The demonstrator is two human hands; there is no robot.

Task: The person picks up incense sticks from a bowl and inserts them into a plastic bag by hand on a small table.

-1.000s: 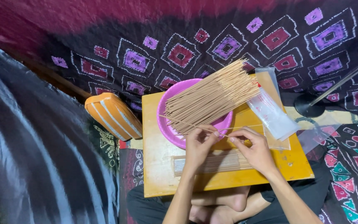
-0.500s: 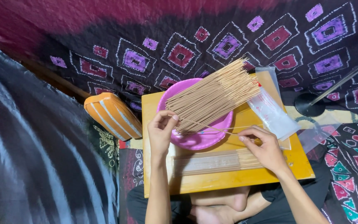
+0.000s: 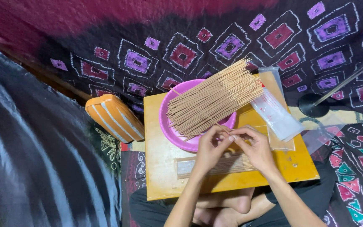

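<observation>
Incense sticks (image 3: 215, 103) heaped across pink bowl (image 3: 177, 134) at far worktop (image 3: 158, 168); left hand (image 3: 210, 149) and right hand (image 3: 255, 149) meet near it, fingertips pinching one thin stick; best kept light, level, clear of clear sleeves (image 3: 276, 113).

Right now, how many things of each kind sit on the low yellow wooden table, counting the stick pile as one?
Round pink plastic bowl: 1
Pile of thin tan sticks across the bowl: 1
Stack of clear plastic sleeves: 1
Filled clear sleeve of sticks under the hands: 1
Total: 4
</observation>
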